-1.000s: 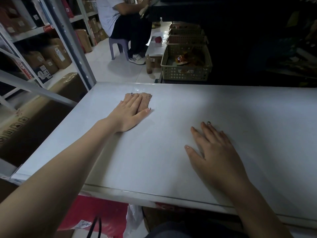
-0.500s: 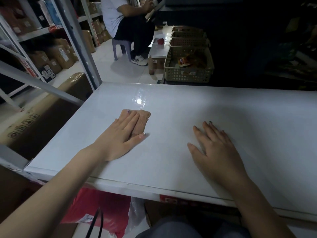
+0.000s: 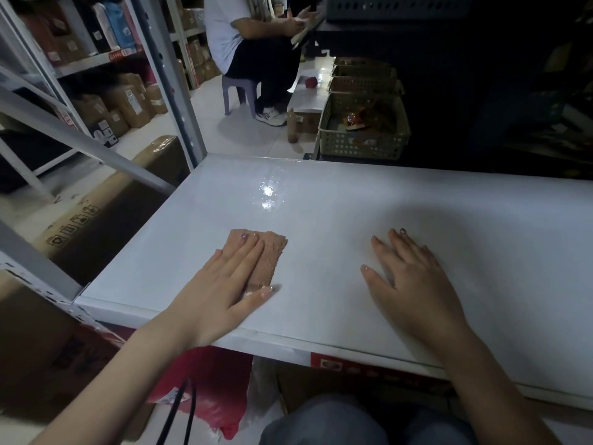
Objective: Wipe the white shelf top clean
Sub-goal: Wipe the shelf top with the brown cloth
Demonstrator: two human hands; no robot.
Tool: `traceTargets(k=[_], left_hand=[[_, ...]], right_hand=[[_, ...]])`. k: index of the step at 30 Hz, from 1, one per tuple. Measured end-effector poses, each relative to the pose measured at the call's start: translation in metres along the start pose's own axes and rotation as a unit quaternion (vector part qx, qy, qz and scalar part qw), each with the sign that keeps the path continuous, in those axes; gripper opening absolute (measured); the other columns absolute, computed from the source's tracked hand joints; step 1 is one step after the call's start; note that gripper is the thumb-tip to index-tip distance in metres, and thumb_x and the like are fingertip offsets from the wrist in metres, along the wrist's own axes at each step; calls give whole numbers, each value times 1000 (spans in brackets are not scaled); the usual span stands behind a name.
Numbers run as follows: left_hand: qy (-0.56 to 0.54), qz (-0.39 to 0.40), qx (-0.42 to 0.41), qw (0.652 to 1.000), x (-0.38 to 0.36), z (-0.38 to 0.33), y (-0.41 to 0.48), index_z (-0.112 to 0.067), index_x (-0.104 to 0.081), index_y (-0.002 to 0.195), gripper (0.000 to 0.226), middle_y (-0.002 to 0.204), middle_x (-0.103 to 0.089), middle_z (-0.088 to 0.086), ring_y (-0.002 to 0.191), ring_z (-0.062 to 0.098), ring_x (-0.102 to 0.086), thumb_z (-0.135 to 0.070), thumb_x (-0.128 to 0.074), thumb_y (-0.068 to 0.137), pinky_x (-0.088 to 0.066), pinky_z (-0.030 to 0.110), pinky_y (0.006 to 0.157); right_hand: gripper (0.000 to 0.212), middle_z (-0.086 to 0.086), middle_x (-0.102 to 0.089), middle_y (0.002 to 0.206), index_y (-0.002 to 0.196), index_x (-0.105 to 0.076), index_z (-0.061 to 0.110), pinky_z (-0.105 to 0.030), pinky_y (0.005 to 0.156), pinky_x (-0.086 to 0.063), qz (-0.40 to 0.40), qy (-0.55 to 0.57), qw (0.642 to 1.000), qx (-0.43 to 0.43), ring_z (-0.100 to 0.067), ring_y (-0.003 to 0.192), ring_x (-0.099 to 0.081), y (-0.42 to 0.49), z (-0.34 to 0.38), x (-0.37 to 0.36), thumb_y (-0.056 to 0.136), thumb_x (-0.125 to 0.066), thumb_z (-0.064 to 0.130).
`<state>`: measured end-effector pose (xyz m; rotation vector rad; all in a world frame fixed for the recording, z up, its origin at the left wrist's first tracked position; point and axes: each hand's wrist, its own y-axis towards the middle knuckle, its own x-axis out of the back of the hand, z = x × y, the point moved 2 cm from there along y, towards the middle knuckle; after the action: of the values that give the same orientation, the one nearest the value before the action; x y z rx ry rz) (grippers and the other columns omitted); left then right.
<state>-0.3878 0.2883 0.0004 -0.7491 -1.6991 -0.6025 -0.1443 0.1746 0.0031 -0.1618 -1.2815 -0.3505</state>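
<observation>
cloth (image 3: 269,255): partly under left hand (image 3: 221,284) | shelf top (image 3: 321,203): right end cut off | basket (image 3: 362,150): contents unclear

One wide-angle camera, worn on the person's head, looked forward and steeply down over the near edge of the white shelf top (image 3: 337,220). It sat close: the left hand (image 3: 224,284) and right hand (image 3: 414,284) filled the lower frame. The upper frame reached beyond the far edge to the floor (image 3: 247,139), a basket (image 3: 362,149) and a seated person (image 3: 224,33).
</observation>
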Motion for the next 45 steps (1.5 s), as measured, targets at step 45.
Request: traceTargets(k=[45], left_hand=[[-9,-16,5,1000,-1,8,-28,-32,8,142,83,151,14,-19,135,-6,21,-80,8,74,14,17,111]], right_hand=[[91,0,-7,158,149,-11,27,-25,105,17,-7,-17,998,62,-12,144,2,1,50,-9,67,11,61]])
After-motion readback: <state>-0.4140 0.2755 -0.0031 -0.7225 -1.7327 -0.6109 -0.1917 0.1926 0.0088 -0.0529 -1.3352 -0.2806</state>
